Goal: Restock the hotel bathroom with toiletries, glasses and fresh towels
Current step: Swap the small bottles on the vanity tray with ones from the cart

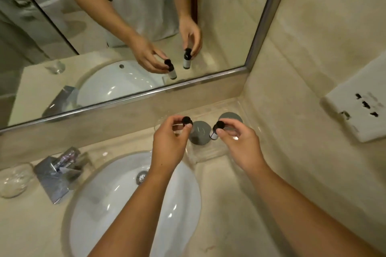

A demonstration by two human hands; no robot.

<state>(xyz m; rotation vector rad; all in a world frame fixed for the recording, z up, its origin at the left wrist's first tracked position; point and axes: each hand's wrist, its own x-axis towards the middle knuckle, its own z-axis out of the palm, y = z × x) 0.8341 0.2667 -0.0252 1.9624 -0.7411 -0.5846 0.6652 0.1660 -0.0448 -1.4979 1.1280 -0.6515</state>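
Head: fingertips (189,125) around bottle caps (186,120)

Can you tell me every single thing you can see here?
bottles: two, black caps, one in each hand, over the tray
discs: two, grey, in the tray
tray: one, clear, counter corner
sink: one, white, in the counter
tap: one, silver, left of sink
glass dish: one, clear, far left
mirror: one, silver frame, back wall
socket plate: one, white, right wall
left hand: pinches a bottle
right hand: pinches a bottle
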